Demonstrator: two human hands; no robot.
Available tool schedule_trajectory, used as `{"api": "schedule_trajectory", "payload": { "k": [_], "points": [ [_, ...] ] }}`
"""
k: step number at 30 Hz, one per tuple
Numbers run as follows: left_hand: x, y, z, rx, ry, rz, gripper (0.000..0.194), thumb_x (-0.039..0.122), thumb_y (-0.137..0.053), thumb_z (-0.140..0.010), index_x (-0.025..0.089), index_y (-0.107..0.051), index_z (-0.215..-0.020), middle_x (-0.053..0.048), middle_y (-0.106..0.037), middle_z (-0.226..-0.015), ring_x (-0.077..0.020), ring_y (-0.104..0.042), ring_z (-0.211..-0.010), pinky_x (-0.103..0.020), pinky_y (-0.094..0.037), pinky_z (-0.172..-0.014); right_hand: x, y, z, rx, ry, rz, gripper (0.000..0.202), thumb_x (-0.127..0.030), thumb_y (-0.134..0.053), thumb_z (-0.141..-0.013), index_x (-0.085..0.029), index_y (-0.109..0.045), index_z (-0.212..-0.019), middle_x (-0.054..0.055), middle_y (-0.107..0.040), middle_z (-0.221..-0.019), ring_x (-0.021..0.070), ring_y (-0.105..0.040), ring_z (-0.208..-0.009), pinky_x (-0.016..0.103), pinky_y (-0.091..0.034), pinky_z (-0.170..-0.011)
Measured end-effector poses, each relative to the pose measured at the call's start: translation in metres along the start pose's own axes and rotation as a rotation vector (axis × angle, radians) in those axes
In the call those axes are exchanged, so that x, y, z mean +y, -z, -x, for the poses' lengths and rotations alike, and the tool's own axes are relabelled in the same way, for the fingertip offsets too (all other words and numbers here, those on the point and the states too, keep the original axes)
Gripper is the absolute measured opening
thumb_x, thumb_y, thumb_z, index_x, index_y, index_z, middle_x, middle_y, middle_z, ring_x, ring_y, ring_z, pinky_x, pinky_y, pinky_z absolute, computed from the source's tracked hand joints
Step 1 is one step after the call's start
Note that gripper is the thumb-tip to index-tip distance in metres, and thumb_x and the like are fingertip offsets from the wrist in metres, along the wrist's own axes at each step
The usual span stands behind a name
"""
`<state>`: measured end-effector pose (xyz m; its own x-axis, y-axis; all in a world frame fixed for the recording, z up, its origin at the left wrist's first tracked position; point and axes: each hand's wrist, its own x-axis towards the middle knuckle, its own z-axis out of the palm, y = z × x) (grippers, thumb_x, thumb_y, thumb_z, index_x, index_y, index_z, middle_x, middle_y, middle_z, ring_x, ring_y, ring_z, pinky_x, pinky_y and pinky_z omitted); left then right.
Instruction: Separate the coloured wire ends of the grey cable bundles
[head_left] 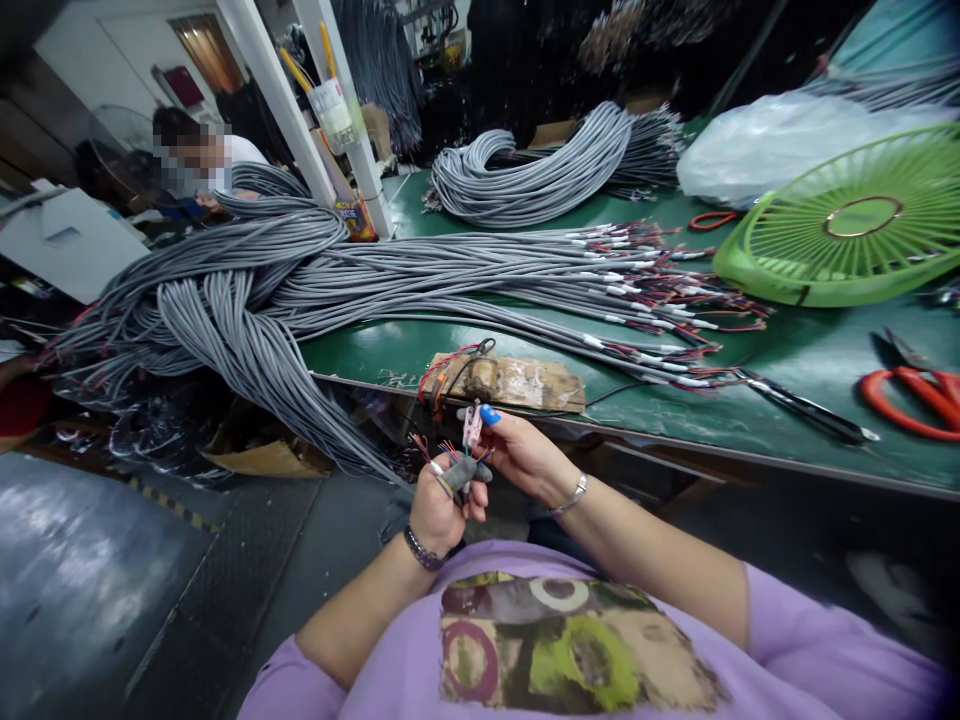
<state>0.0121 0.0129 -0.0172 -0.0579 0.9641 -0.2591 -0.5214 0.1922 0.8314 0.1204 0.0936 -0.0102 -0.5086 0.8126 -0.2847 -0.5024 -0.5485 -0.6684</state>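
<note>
My left hand (441, 505) is closed around the end of a grey cable (401, 482), close to my body below the bench edge. Grey covers wrap its fingertips, and thin coloured wires (448, 452) fan out from the grip. Right beside it, my right hand (521, 452), with blue tape on the thumb, pinches a small pale pink clip-like piece (472, 425). A green wire shows just under that piece; whether it is joined to it I cannot make out. Just beyond both hands, a worn wooden block (517, 382) sits at the bench edge with red and black leads on it.
Long bundles of grey cables (450, 265) cover the green bench (360, 355), some drooping over its front edge. To the right are tweezers (810, 408), orange-handled scissors (911, 395) and a green fan (855, 220). A coiled bundle (532, 175) lies behind. Another person (202, 150) is at far left.
</note>
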Motion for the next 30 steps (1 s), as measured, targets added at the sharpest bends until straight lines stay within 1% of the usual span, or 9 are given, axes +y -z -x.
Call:
{"api": "schedule_trajectory", "payload": {
  "k": [5, 8, 14, 18, 21, 27, 30],
  "points": [
    [0.001, 0.000, 0.001, 0.004, 0.022, -0.005, 0.032, 0.043, -0.069, -0.067, 0.012, -0.062, -0.068, -0.001, -0.060, -0.045, -0.0079, -0.047, -0.029, -0.016, -0.031, -0.028, 0.000, -0.001, 0.000, 0.006, -0.001, -0.013, 0.028, -0.040, -0.079, -0.063, -0.016, -0.066, -0.066, 0.001, -0.062, -0.064, 0.0107, -0.053, -0.059, 0.023, -0.042, -0.056],
    [0.002, -0.001, 0.002, 0.010, 0.024, -0.006, 0.030, 0.041, -0.069, -0.067, 0.012, -0.061, -0.067, -0.001, -0.059, -0.044, -0.0080, -0.046, -0.028, -0.016, -0.031, -0.028, 0.000, -0.001, 0.001, -0.005, -0.001, -0.008, 0.029, -0.042, -0.078, -0.065, -0.016, -0.065, -0.065, 0.001, -0.061, -0.064, 0.0109, -0.052, -0.058, 0.023, -0.042, -0.056],
    [0.002, 0.000, 0.002, 0.003, 0.017, 0.010, 0.032, 0.043, -0.070, -0.068, 0.013, -0.060, -0.067, -0.001, -0.060, -0.044, -0.0080, -0.047, -0.029, -0.015, -0.031, -0.028, -0.001, 0.000, 0.004, -0.035, -0.074, -0.050, 0.027, -0.043, -0.070, -0.074, -0.017, -0.067, -0.078, 0.003, -0.063, -0.068, 0.0124, -0.054, -0.062, 0.024, -0.044, -0.056],
    [0.001, 0.002, 0.003, -0.003, 0.011, 0.014, 0.035, 0.046, -0.069, -0.069, 0.013, -0.059, -0.067, -0.001, -0.060, -0.044, -0.0079, -0.046, -0.028, -0.015, -0.030, -0.028, -0.003, -0.002, 0.006, -0.007, -0.119, -0.064, 0.029, -0.044, -0.061, -0.083, -0.016, -0.066, -0.079, 0.004, -0.064, -0.071, 0.0121, -0.056, -0.063, 0.023, -0.045, -0.055],
    [0.002, 0.003, 0.005, -0.020, 0.001, 0.018, 0.034, 0.045, -0.069, -0.070, 0.013, -0.059, -0.068, -0.001, -0.060, -0.045, -0.0078, -0.046, -0.028, -0.015, -0.028, -0.027, -0.005, -0.002, 0.007, -0.021, -0.150, -0.069, 0.031, -0.045, -0.055, -0.086, -0.016, -0.065, -0.081, 0.004, -0.064, -0.071, 0.0123, -0.057, -0.064, 0.023, -0.045, -0.055],
    [0.005, 0.006, 0.013, -0.112, 0.052, 0.062, 0.032, 0.042, -0.071, -0.068, 0.012, -0.061, -0.067, -0.001, -0.059, -0.042, -0.0087, -0.046, -0.027, -0.015, -0.028, -0.027, -0.010, -0.001, 0.007, -0.111, -0.212, -0.036, 0.036, -0.051, -0.055, -0.084, -0.016, -0.065, -0.083, 0.004, -0.064, -0.073, 0.0122, -0.057, -0.063, 0.024, -0.046, -0.057],
    [0.006, 0.008, 0.013, -0.119, 0.070, 0.092, 0.032, 0.043, -0.072, -0.067, 0.013, -0.061, -0.066, -0.001, -0.060, -0.043, -0.0089, -0.047, -0.027, -0.016, -0.028, -0.026, -0.011, -0.002, 0.007, -0.117, -0.163, 0.003, 0.029, -0.044, -0.062, -0.081, -0.016, -0.065, -0.084, 0.003, -0.063, -0.073, 0.0114, -0.056, -0.063, 0.022, -0.045, -0.056]
  ]
}}
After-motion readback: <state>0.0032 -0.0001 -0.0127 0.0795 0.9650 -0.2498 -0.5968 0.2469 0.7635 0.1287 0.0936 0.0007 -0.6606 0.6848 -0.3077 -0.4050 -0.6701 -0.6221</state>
